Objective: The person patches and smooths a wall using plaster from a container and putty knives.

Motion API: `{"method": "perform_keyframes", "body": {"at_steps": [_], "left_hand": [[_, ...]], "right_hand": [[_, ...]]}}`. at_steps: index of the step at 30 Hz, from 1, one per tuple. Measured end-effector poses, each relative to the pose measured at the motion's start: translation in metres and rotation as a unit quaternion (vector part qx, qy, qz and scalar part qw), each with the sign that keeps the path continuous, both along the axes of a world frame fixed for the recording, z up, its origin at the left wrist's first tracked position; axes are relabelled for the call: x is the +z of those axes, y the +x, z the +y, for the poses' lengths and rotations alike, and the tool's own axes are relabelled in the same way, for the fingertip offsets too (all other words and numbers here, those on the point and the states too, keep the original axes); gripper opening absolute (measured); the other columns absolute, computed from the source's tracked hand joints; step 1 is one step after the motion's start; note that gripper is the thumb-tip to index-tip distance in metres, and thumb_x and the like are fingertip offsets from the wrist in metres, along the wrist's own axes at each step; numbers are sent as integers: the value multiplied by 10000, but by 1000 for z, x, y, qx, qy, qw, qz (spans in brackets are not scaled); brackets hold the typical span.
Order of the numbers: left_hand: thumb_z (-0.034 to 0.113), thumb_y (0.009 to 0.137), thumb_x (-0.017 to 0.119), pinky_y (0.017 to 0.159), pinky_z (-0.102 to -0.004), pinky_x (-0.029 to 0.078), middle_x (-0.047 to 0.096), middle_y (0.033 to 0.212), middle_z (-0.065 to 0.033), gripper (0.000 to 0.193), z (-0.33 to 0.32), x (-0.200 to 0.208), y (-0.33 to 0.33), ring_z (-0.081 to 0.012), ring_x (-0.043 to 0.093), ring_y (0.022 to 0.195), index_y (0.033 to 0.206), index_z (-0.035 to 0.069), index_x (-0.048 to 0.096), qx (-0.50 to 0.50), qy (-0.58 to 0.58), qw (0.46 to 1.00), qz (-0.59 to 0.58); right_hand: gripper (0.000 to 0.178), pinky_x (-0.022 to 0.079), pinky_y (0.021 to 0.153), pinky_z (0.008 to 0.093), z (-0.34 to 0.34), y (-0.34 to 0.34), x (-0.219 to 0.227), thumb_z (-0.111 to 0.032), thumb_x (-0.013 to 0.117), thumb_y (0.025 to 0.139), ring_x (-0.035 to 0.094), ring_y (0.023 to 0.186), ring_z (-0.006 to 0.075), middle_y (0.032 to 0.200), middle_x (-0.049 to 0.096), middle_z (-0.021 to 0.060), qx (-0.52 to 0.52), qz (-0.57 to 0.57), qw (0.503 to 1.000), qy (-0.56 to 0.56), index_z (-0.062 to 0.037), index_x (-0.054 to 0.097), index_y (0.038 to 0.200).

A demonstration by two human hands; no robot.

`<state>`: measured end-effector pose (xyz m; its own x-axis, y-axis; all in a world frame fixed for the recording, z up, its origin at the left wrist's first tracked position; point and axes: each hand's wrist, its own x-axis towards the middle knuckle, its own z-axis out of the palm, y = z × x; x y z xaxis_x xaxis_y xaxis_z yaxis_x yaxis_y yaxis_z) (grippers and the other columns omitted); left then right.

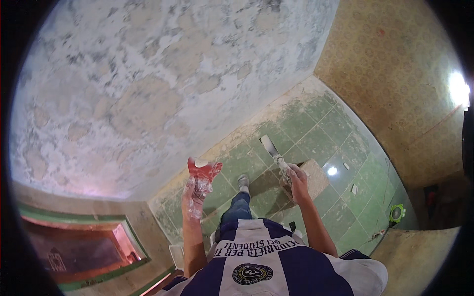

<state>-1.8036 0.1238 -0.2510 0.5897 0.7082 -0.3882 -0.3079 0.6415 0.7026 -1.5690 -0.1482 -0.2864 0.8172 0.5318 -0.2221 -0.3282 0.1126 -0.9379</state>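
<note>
My left hand (192, 200), smeared with white plaster, is closed round a red flexible spreader (205, 169) with a lump of white paste on its upper edge. In my right hand (296, 181) is a putty knife (269, 146), gripped by its whitened handle with the blade tilted up and to the left. Both tools are held in front of my body, apart from each other and from the wall (143, 103). That wall is patchy, with white plaster, beige bare areas and grey stains.
Dusty green tiles (316, 140) cover the floor, with small debris scattered about. A pale brown block or box (315, 178) sits beyond my right hand. A green-rimmed fan-like object (396, 213) stands far right, near a patterned yellow-brown wall (390, 64). A green-framed opening (79, 246) is at lower left.
</note>
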Motion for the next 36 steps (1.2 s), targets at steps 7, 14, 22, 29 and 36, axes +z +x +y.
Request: {"method": "perform_keyframes", "body": {"at_steps": [7, 14, 22, 29, 36], "left_hand": [[214, 934, 615, 710, -275, 527, 675, 997, -3, 254, 63, -23, 138, -119, 648, 883, 1156, 90, 594, -41, -12, 999, -2], [233, 918, 634, 743, -288, 525, 660, 946, 9, 177, 115, -4, 340, -112, 636, 872, 1054, 123, 611, -139, 28, 990, 7], [206, 892, 660, 790, -309, 515, 643, 934, 6, 179, 113, 27, 554, -115, 618, 856, 1044, 125, 612, -192, 59, 980, -15], [123, 874, 669, 759, -371, 559, 669, 1010, -46, 231, 108, 20, 692, -174, 661, 913, 1091, 92, 597, -148, 71, 986, -28], [145, 882, 661, 821, -371, 516, 654, 1042, -45, 219, 85, 54, 807, -173, 635, 944, 1080, 88, 587, -38, 64, 996, -53]], "right_hand": [[356, 449, 807, 255, 47, 117, 6, -165, 672, 882, 573, 935, 107, 1057, 641, 30, -37, -51, 995, -76, 2, 610, 1190], [360, 428, 728, 225, 58, 224, 43, -147, 686, 846, 545, 830, 83, 928, 619, -2, -110, -97, 983, -106, -1, 620, 1168], [319, 429, 685, 226, 17, 334, 17, -116, 646, 855, 542, 784, 72, 896, 634, 7, -262, -82, 951, -141, -4, 628, 1153], [306, 416, 638, 233, 7, 484, 10, -119, 616, 871, 519, 725, 69, 863, 620, 8, -259, -75, 954, -132, 16, 616, 1146], [328, 433, 691, 232, 3, 672, 14, -124, 657, 863, 542, 783, 78, 897, 619, 5, -124, -111, 972, -164, 34, 609, 1146]]}}
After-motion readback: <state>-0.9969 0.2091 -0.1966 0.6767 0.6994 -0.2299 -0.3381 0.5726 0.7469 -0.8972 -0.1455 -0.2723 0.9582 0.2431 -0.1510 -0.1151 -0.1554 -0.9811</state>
